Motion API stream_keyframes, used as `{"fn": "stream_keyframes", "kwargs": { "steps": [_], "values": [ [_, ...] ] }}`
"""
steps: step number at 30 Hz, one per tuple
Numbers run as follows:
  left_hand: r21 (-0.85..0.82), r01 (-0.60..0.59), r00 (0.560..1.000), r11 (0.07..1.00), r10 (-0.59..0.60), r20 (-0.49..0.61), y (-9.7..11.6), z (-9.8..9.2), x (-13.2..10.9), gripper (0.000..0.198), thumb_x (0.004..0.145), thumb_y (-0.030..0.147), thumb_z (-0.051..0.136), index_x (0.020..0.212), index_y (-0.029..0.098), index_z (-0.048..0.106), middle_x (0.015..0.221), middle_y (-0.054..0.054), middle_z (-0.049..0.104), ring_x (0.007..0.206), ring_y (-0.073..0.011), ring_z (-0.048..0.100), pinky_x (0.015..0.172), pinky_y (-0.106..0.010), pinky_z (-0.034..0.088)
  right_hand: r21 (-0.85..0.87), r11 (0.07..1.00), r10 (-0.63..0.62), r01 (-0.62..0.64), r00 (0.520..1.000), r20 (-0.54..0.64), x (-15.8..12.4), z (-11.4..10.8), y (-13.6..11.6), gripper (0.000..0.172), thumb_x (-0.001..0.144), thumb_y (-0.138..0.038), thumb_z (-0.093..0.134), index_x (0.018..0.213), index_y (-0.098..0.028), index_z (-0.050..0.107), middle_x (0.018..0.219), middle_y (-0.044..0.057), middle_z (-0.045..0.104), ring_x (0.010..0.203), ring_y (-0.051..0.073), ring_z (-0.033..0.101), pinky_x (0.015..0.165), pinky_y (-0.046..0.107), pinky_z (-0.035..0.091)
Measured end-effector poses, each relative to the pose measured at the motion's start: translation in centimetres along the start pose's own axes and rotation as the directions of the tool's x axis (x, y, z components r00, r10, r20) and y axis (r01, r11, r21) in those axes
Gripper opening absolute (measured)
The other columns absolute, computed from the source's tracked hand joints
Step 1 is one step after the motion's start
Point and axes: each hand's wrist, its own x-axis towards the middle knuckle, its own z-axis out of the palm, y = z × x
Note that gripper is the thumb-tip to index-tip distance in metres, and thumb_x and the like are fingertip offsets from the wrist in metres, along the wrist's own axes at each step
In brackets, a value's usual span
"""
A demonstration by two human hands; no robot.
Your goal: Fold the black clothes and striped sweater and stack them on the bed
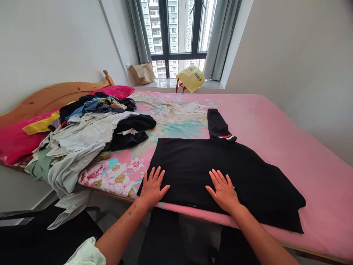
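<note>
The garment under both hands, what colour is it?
Black garment, with a red-and-white stripe at the sleeve cuff, seen in the head view.

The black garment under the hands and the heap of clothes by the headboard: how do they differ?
The black garment lies spread flat near the bed's front edge, with the left hand and right hand resting palm-down on it; the heap of clothes is crumpled and untouched. The garment is a single dark piece; the heap mixes white, blue, black and green items. Both rest on the pink bed.
</note>
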Motion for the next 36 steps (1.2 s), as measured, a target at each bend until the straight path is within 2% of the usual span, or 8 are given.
{"fn": "stream_keyframes", "kwargs": {
  "steps": [6,11,17,23,27,31,34,36],
  "values": [
    [0.006,-0.010,1.000,1.000,0.010,-0.006,0.6,-0.1,0.3,0.066,0.085,0.057,0.039,0.141,0.021,0.037,0.150,-0.008,0.029,0.138,-0.0324,0.022,0.111,-0.055,0.010,-0.010,1.000,0.013,-0.013,1.000,0.020,0.5,-0.9,-0.8,0.065,0.091,-0.057,0.027,0.142,-0.017,0.032,0.149,0.007,0.030,0.139,0.025,0.020,0.112,0.050,0.010],
    [0.039,-0.037,0.997,0.999,0.040,-0.062,0.2,0.2,0.4,0.064,0.086,0.054,0.041,0.140,0.021,0.038,0.152,-0.010,0.025,0.139,-0.0309,0.019,0.110,-0.058,0.004,-0.030,0.998,0.047,-0.046,0.999,0.018,0.3,-2.0,-0.8,0.067,0.091,-0.058,0.027,0.144,-0.017,0.029,0.151,0.007,0.026,0.140,0.025,0.015,0.112,0.053,0.004],
    [0.037,-0.052,0.997,0.998,0.054,-0.048,0.4,-0.2,-0.2,0.065,0.086,0.055,0.039,0.142,0.022,0.035,0.152,-0.010,0.025,0.139,-0.0295,0.021,0.111,-0.057,0.006,-0.025,0.991,0.132,-0.132,0.991,0.025,-1.1,-1.0,1.3,0.067,0.091,-0.059,0.026,0.144,-0.018,0.029,0.150,0.007,0.027,0.139,0.026,0.020,0.111,0.054,0.011],
    [-0.019,-0.165,0.986,0.986,0.165,-0.006,1.3,-0.2,-1.7,0.060,0.091,0.049,0.035,0.145,0.025,0.027,0.151,-0.006,0.027,0.140,-0.0260,0.021,0.113,-0.053,0.000,-0.041,0.991,0.124,-0.124,0.992,0.005,-1.3,-0.4,1.8,0.068,0.091,-0.060,0.025,0.144,-0.018,0.029,0.150,0.007,0.029,0.138,0.026,0.021,0.110,0.054,0.013],
    [-0.059,-0.164,0.986,0.985,0.165,0.013,1.5,-0.5,-1.8,0.058,0.091,0.049,0.033,0.144,0.024,0.029,0.150,-0.007,0.030,0.139,-0.0259,0.022,0.112,-0.054,0.003,-0.039,0.992,0.122,-0.122,0.993,0.006,-1.5,-0.2,1.8,0.068,0.090,-0.060,0.025,0.144,-0.018,0.029,0.149,0.007,0.029,0.138,0.026,0.022,0.109,0.056,0.016],
    [-0.052,-0.072,0.997,0.996,0.072,0.011,1.5,-0.7,-1.8,0.059,0.090,0.051,0.036,0.142,0.024,0.034,0.152,-0.008,0.025,0.140,-0.0304,0.017,0.110,-0.059,0.008,-0.028,0.994,0.108,-0.108,0.994,0.000,-1.7,0.6,2.2,0.069,0.090,-0.060,0.026,0.144,-0.019,0.028,0.150,0.007,0.029,0.138,0.027,0.022,0.109,0.057,0.017],
    [-0.064,-0.052,0.998,0.997,0.054,0.033,1.5,-0.8,-1.7,0.059,0.089,0.052,0.037,0.141,0.024,0.037,0.148,-0.007,0.034,0.139,-0.0322,0.019,0.109,-0.061,0.009,-0.017,0.993,0.115,-0.115,0.993,0.028,-1.4,0.4,2.4,0.068,0.089,-0.060,0.028,0.144,-0.019,0.029,0.149,0.008,0.029,0.138,0.027,0.023,0.109,0.057,0.017],
    [-0.072,-0.038,0.999,0.997,0.040,0.024,1.6,-1.1,-1.3,0.056,0.089,0.051,0.036,0.138,0.024,0.040,0.146,-0.008,0.038,0.138,-0.0319,0.023,0.109,-0.062,0.010,-0.015,0.987,0.160,-0.159,0.986,0.057,-0.8,-0.5,1.8,0.067,0.090,-0.058,0.028,0.143,-0.018,0.031,0.149,0.010,0.029,0.138,0.028,0.022,0.108,0.059,0.017]
  ]
}}
